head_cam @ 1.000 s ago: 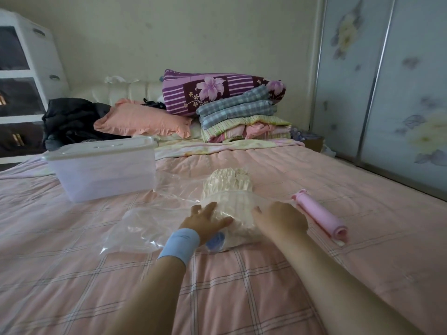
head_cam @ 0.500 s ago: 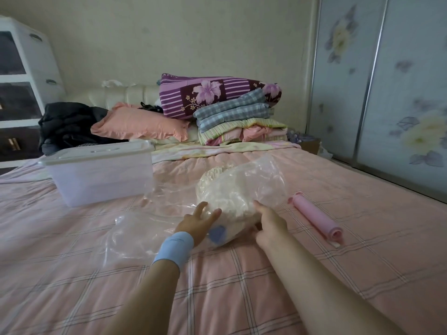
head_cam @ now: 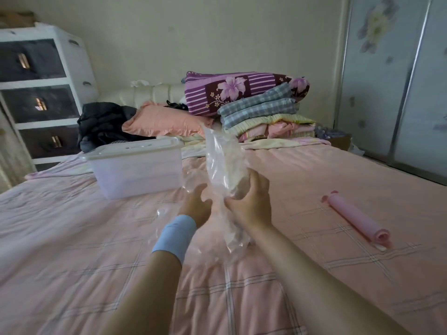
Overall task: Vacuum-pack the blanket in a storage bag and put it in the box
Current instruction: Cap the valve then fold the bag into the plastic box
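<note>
Step in hand: bagging. We find the right hand [head_cam: 251, 201] clasped round the storage bag [head_cam: 222, 160], held upright above the bed [head_cam: 72, 238], the cream blanket [head_cam: 235, 180] inside it. The left hand [head_cam: 194, 206] sits beside the bag; its grip cannot be told. The box [head_cam: 135, 172] stands near, leftward, lid [head_cam: 135, 147] on, nothing visible through its wall. In our judgement, next: seal the bag, expel air, remove 1 lid.
</note>
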`<action>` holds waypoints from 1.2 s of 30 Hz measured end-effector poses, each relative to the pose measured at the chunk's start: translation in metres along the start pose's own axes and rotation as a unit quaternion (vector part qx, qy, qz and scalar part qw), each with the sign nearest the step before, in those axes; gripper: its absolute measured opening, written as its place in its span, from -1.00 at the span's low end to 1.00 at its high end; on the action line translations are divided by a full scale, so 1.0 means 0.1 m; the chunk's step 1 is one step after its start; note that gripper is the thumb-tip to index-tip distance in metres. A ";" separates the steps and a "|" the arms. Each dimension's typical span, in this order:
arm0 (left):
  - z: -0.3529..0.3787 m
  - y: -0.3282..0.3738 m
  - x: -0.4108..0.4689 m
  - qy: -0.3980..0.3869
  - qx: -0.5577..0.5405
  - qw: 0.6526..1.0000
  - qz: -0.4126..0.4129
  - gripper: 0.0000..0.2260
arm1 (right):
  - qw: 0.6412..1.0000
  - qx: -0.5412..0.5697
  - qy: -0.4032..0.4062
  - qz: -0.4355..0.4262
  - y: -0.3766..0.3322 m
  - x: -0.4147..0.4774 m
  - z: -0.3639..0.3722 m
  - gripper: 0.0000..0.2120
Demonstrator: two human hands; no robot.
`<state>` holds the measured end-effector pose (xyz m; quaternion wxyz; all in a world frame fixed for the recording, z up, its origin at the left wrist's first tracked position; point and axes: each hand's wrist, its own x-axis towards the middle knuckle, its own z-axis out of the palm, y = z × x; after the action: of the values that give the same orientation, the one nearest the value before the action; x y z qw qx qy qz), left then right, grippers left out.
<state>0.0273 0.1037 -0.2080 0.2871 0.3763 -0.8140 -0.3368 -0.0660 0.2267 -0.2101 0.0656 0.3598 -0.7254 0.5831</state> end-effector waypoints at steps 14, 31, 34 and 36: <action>-0.76 -0.37 -0.31 0.035 0.112 0.987 -0.112 -0.41 | 0.918 -0.163 -0.353 -0.080 0.02 -0.21 0.34 0.02; -0.47 -0.47 -0.38 -0.091 0.338 0.937 -0.014 -0.66 | 0.840 -0.375 -0.303 -0.249 -0.10 -0.54 0.38 -0.41; -0.65 -0.58 -0.35 -0.084 0.248 0.964 -0.054 -0.76 | 0.835 -0.325 -0.334 -0.293 -0.23 -0.58 0.22 -0.46; -0.72 -0.65 -0.31 -0.100 0.273 0.956 -0.046 -0.76 | 0.866 -0.230 -0.349 -0.276 -0.27 -0.48 0.12 -0.69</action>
<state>0.1229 0.0728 -0.2203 0.0748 0.4414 -0.8815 -0.1503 -0.0113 0.2358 -0.2171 0.0470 0.6998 -0.6857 0.1947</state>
